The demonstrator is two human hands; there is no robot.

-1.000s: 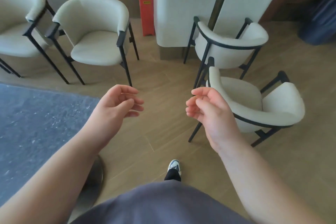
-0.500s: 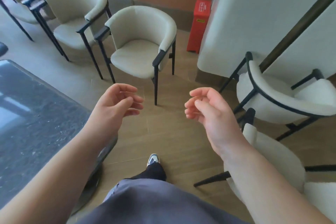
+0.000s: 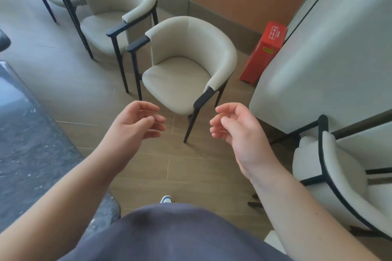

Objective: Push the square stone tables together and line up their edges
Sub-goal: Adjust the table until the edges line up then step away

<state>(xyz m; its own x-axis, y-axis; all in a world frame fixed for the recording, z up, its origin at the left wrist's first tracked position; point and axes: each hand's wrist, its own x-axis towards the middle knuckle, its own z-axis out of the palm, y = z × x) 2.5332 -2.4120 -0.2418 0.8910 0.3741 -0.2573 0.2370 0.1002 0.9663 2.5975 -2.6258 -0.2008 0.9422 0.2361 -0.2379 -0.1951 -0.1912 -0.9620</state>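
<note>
Table [image 3: 31, 140] off to the side, dark stone top near the left hand [image 3: 135, 125]. Left hand and right hand [image 3: 235, 131] both loose, fingers softly curled, holding nothing. Best to turn toward the table, lay flat palms on its edge, push slow.

My arms are bare from elbow to wrist, with no sleeve reaching them. My left hand [image 3: 135, 125] and right hand [image 3: 237, 131] carry no ring, watch or glove that I can see. Below and between my hands, my shirt [image 3: 176, 233] is a plain dark grey-blue cloth with no print. Just past its hem, the toe of my shoe [image 3: 166, 199] shows white with a blue patch.
</note>
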